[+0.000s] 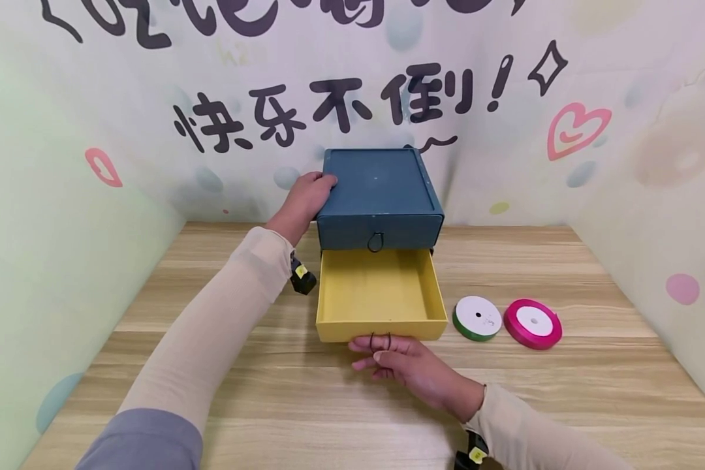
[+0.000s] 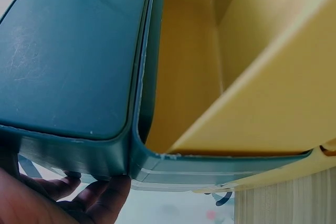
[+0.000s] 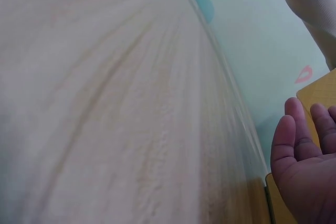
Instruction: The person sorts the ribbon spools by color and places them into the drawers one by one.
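A small drawer cabinet stands at the back of the table, with a closed blue upper drawer [image 1: 352, 232] and a yellow lower drawer [image 1: 382, 331] pulled far out. Nothing lies inside the yellow drawer. My left hand [image 1: 307, 199] holds the cabinet's blue top [image 1: 382, 183] by its left side, thumb over the upper edge; in the left wrist view its fingers [image 2: 113, 198] touch the side wall. At the yellow drawer's front, my right hand [image 1: 414, 372] has a finger through the dark loop pull [image 1: 372, 343], with the thumb close against it.
Right of the drawer lie a spool of green ribbon [image 1: 477, 318] and a spool of magenta ribbon [image 1: 533, 324]. Another dark loop [image 1: 376, 242] hangs on the upper drawer. Printed cloth walls [image 1: 493, 170] enclose the wooden table [image 1: 258, 418] at the back and sides.
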Tool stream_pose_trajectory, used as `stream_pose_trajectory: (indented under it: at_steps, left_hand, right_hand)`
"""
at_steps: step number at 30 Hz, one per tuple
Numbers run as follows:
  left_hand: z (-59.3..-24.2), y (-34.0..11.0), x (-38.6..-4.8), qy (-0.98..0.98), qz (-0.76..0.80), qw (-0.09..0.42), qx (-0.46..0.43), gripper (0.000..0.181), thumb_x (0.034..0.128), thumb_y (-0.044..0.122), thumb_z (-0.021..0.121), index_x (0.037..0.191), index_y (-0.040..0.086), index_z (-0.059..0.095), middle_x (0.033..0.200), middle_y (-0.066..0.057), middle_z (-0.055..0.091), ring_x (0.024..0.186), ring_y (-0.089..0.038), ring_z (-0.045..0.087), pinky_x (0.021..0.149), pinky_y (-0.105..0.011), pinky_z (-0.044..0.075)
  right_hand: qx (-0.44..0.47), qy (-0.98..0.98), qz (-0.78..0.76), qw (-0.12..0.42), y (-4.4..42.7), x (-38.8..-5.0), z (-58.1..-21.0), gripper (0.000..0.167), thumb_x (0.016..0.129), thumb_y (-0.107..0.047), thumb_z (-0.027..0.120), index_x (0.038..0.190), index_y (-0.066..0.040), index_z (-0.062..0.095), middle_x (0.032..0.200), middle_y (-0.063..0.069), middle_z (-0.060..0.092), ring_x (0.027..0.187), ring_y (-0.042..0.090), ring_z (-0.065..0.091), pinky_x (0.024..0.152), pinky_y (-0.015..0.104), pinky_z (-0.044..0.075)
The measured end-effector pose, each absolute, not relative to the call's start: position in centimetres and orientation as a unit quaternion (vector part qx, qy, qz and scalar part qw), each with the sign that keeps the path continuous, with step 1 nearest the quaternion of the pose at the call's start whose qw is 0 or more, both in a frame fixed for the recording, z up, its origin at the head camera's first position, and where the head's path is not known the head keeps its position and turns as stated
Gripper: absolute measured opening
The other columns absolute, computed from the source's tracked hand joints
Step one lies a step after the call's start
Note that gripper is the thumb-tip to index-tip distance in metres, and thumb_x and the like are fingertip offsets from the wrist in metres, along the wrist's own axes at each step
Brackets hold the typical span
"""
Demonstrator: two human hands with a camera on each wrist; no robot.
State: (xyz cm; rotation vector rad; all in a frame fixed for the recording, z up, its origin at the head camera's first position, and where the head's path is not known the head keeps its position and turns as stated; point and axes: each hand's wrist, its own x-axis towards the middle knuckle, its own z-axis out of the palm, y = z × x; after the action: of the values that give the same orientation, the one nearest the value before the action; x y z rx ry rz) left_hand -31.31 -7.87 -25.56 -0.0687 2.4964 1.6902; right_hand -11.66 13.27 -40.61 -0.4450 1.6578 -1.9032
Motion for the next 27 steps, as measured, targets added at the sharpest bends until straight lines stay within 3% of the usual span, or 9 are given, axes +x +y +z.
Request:
stream_pose_trajectory:
  at_steps: [27]
  left_hand:
    - [-25.4, -7.8, -31.2, 0.826, 0.559, 0.069, -0.028, 0.057, 0.1039, 0.038, 0.043, 0.154, 0.011, 0.037, 0.153, -0.008, 0.041, 0.131, -0.027, 0.047, 0.109, -0.042, 0.038]
  right_hand:
    - [-0.185, 0.627, -0.699, 0.291, 13.5, -9.9, -40.6, 0.039, 0.102, -0.009, 0.050, 0.139, 0.005, 0.053, 0.143, 0.021, 0.051, 0.117, 0.023, 0.062, 0.091, 0.034, 0.051]
